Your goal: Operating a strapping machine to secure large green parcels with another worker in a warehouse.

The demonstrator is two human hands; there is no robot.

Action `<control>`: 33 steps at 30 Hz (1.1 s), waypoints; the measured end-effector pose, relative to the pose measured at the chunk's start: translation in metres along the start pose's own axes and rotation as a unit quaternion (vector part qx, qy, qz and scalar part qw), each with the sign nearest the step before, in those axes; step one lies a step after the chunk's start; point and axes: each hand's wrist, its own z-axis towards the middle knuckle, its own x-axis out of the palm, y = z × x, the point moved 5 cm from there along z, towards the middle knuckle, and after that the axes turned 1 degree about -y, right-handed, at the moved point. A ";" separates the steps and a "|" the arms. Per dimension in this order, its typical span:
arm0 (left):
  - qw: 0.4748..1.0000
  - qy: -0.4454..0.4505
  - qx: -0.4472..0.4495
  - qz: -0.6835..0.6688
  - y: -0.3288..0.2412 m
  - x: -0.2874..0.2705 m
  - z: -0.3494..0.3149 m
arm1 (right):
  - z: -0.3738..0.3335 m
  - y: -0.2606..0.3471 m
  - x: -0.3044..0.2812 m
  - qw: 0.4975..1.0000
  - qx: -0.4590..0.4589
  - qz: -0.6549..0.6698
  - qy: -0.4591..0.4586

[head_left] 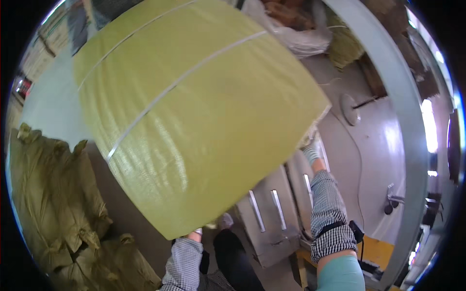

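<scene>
A large yellow-green wrapped bale [218, 116], bound with two white straps [170, 87], fills the middle of the view, its near edge close to my body. At its right corner, where whitish material bunches up, my right hand [310, 145] grips the edge; a striped cuff shows at the wrist and the fingers are largely covered. My left hand [197, 234] holds the near lower edge, mostly tucked beneath the wrapping so that its fingers do not show. Both forearms wear checked sleeves.
Brown-olive wrapped bundles [58, 189] stand at the left. Cardboard boxes [272, 213] with white straps sit below the bale's right edge. A grey metal post [407, 106] curves along the right. A cable [358, 160] and a round metal base [350, 109] lie on the floor.
</scene>
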 end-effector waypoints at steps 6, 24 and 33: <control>0.996 -0.044 -0.054 -0.064 0.041 -0.049 -0.039 | -0.036 -0.014 0.123 0.996 0.004 -0.084 0.026; 0.773 -0.485 0.033 -0.408 -0.008 -0.637 -0.415 | -0.474 0.232 0.504 0.906 -0.070 -0.142 0.392; 0.689 -0.529 0.262 -0.421 -0.154 -0.834 -0.587 | -0.638 0.372 0.735 0.735 -0.064 0.201 0.644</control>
